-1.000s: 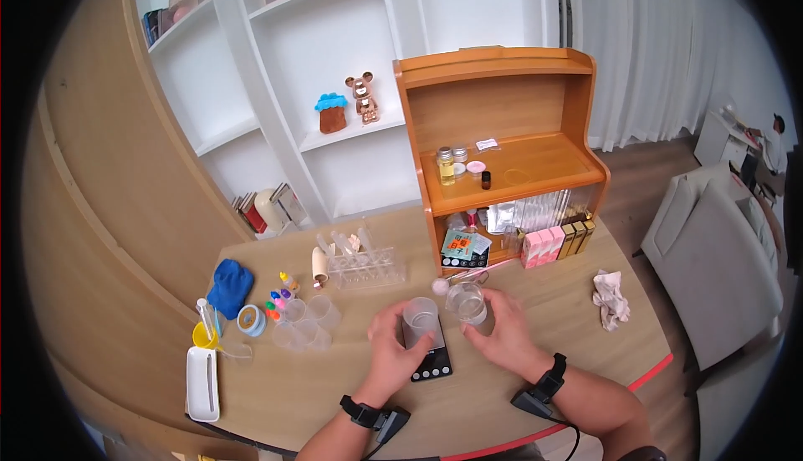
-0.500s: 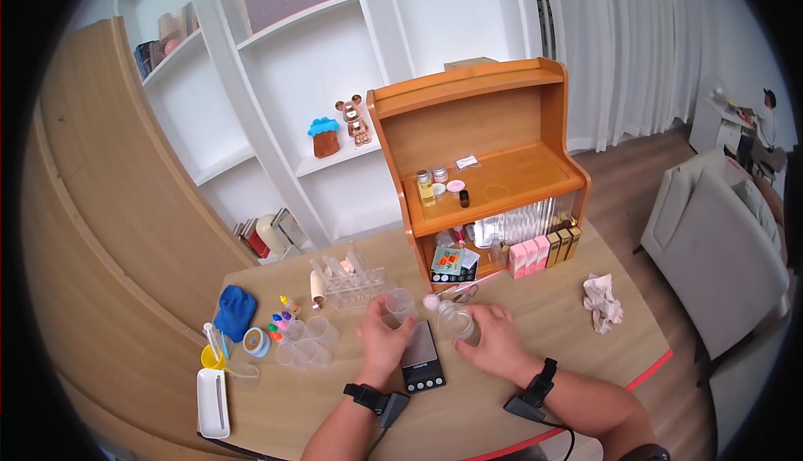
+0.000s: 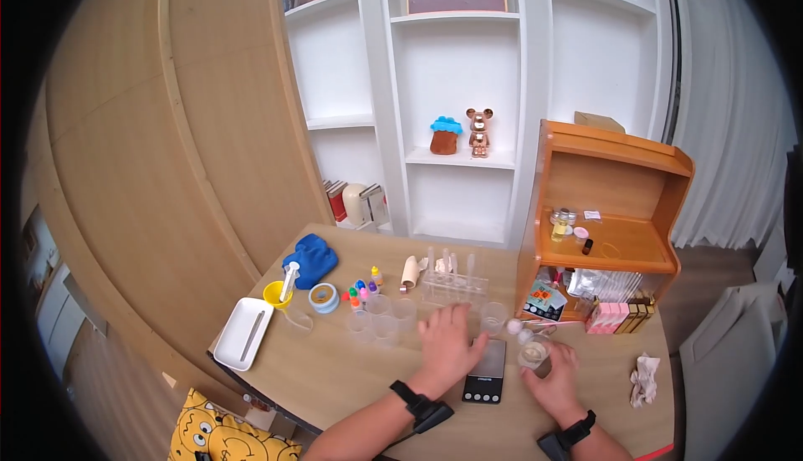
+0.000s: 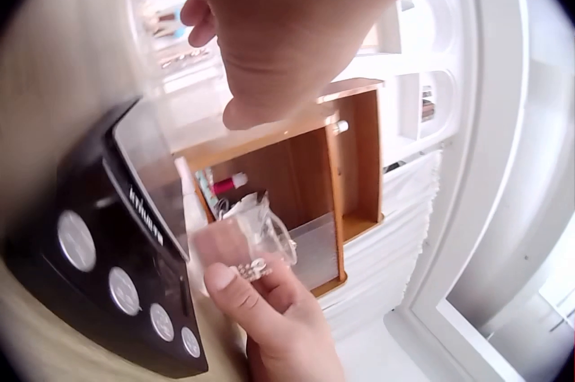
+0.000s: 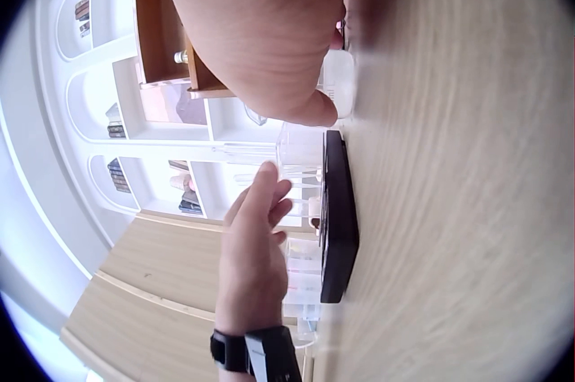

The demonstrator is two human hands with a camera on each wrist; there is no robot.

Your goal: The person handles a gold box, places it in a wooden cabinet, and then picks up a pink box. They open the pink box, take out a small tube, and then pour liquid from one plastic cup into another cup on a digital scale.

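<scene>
My left hand (image 3: 450, 348) is over the table just left of the black digital scale (image 3: 483, 384), fingers extended and holding nothing. Behind the scale stands a clear plastic cup (image 3: 493, 317), to the right of the left fingertips. On the scale's right, my right hand (image 3: 556, 379) grips a second clear cup (image 3: 533, 354) between thumb and fingers, close over the table. The left wrist view shows this cup (image 4: 247, 243) in the right hand (image 4: 292, 324), its thumb against the side. No cup sits on the scale's plate (image 3: 492, 356).
Several clear cups (image 3: 381, 327) and small colored-cap bottles (image 3: 358, 295) stand left. A test tube rack (image 3: 454, 287) is behind. A wooden shelf unit (image 3: 539, 235) rises at back right; a crumpled tissue (image 3: 644, 380) lies right, a white tray (image 3: 232, 340) far left.
My left hand has lifted one cup off the scale, set it down behind, let go and moved left. My right hand keeps hold of its cup. The head view has turned left.
</scene>
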